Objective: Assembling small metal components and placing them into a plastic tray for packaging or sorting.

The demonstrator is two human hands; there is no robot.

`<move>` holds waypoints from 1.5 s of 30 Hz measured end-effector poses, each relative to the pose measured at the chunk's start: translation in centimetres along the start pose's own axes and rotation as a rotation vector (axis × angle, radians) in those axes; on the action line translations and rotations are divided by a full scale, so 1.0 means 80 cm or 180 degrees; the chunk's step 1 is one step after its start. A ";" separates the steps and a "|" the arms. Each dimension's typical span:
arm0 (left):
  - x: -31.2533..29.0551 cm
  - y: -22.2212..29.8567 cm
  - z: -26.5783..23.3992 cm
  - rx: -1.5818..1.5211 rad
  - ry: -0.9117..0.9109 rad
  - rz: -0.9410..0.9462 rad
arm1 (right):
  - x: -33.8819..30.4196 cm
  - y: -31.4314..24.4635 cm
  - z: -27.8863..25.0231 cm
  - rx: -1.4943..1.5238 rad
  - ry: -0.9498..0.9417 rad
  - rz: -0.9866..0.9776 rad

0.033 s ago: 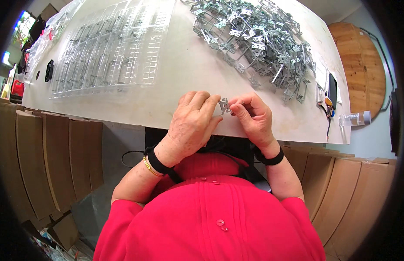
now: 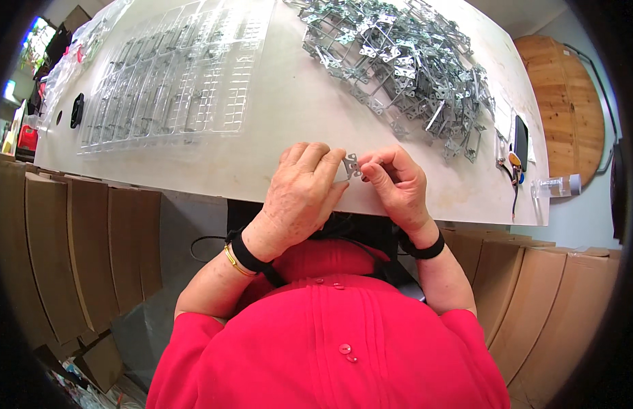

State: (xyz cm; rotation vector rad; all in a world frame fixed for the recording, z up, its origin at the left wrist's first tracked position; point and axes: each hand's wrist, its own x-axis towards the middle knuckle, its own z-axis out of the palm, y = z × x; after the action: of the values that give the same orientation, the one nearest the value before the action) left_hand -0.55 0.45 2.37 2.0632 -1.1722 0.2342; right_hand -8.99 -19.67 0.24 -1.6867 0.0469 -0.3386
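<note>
Near the table's front edge, my left hand grips a small flat grey metal bracket with cut-out holes between thumb and fingers. Part of the bracket is hidden behind those fingers. Close against its right end is my right hand, thumb and forefinger pinched together. A small dark bit shows at that pinch, too small to name. Beyond my hands, to the right, lies a large tangled heap of similar metal brackets. Clear plastic trays with rows of compartments sit at the left, metal parts in many of them.
At the right of the white table lie a dark phone-like slab, small tools and a clear cylindrical container. A black object is left of the trays. Cardboard boxes line both sides below the table. A round wooden board leans at the right.
</note>
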 end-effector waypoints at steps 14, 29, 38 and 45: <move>0.003 -0.007 -0.006 -0.1762 0.0545 -0.0911 | 0.002 0.001 0.002 0.0197 0.0258 -0.0030; -0.041 -0.032 -0.027 -0.0351 0.0475 -0.0933 | 0.002 0.003 0.003 0.0129 0.0319 0.0007; -0.047 -0.032 -0.040 -0.0572 0.0630 -0.1378 | 0.002 0.004 0.002 0.0048 0.0302 0.0010; -0.037 -0.018 -0.040 -0.0720 0.0378 -0.1201 | 0.003 0.005 0.002 0.0062 0.0237 -0.0011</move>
State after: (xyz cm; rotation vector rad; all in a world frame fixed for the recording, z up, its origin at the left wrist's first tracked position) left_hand -0.45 5.01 2.46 1.9926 -0.6864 0.0384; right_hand -8.65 -19.67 -0.15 -1.6547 0.0954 -0.4031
